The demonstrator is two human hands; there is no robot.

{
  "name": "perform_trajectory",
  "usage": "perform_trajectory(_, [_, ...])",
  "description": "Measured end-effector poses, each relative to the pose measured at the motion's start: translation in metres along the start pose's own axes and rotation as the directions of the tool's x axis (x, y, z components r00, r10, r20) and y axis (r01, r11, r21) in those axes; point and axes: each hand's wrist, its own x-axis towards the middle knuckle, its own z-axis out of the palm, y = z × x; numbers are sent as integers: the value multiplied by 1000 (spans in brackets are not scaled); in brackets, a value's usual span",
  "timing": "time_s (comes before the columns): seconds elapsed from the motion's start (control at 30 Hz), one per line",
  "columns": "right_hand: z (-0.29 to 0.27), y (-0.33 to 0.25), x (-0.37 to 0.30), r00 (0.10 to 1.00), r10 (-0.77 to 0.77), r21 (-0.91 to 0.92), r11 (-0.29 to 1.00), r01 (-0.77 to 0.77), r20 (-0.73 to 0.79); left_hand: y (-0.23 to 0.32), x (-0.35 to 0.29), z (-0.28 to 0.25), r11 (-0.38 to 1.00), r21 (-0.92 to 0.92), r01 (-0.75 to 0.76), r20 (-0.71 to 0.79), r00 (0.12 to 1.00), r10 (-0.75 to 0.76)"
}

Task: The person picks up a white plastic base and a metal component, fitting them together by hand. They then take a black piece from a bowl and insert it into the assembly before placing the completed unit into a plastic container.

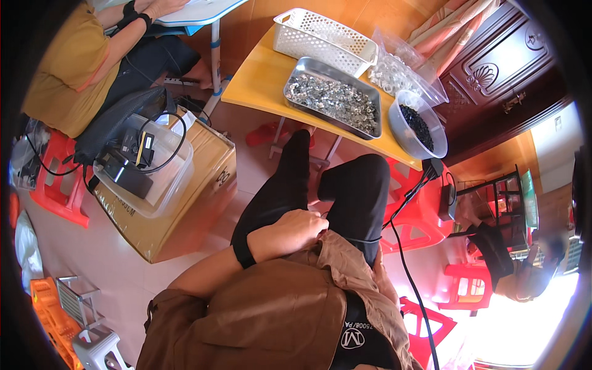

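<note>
My left hand [293, 232], with a black band at the wrist, rests in my lap by the hem of my brown jacket [265, 302]. Its fingers are curled closed at the jacket's edge; what they hold, if anything, is hidden. Lower down beside my right thigh, my right hand [383, 277] shows only in part, its fingers out of sight behind the leg and jacket. Ahead on the yellow table [259, 80] lies a metal tray [333, 98] of small shiny metal pieces. Right of it, a translucent bowl [398, 129] holds small black pieces.
A white perforated basket [324, 46] and a clear bag of transparent parts [398, 68] stand behind the tray. At left, a cardboard box [209, 179] carries a plastic bin with devices. A black cable [404, 265] hangs at my right near red stools [425, 216]. Other people sit nearby.
</note>
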Motion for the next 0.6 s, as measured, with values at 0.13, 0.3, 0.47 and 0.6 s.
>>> perform_trajectory(0.13, [0,-8,10,999,12,23,1000,-13,41,3,-6,1,1000,11,18,-27,999,-17])
perform_trajectory(0.3, [3,-19,32,997,21,62,998,-26,78,5,-6,0,999,38,-15,-57,998,18])
perform_trajectory(0.47, [9,-27,46,994,44,120,991,-56,99,4,-6,1,1000,20,6,-61,998,-5])
perform_trajectory(0.6, [17,-32,53,992,71,170,981,-89,105,3,-1,1,1000,-8,-10,-53,999,10])
